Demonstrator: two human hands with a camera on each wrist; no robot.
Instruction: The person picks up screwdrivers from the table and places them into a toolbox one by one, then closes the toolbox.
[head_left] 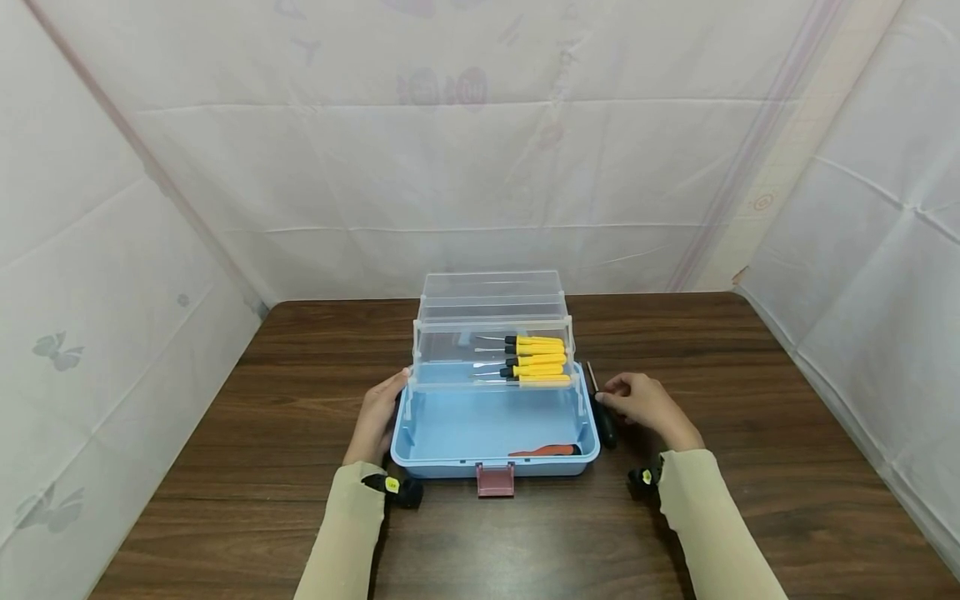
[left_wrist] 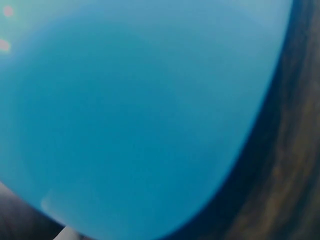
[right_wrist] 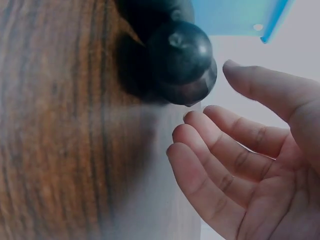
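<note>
An open blue toolbox (head_left: 495, 468) stands mid-table, its clear trays folded up and back. Several yellow-handled screwdrivers (head_left: 536, 360) lie in the lower clear tray. An orange-handled tool (head_left: 543, 451) lies in the blue bottom near the front right. My left hand (head_left: 388, 402) rests with straight fingers against the box's left side; the left wrist view shows only the blurred blue wall (left_wrist: 125, 115). A black-handled screwdriver (head_left: 603, 421) lies on the table just right of the box. My right hand (head_left: 626, 396) hovers at it, fingers relaxed (right_wrist: 200, 150) and apart from the black handle end (right_wrist: 182, 62).
The dark wooden table (head_left: 750, 375) is closed in by white sheeting at the back and both sides. A pink latch (head_left: 496, 480) hangs at the box's front. Bare tabletop lies to the left, to the right and in front of the box.
</note>
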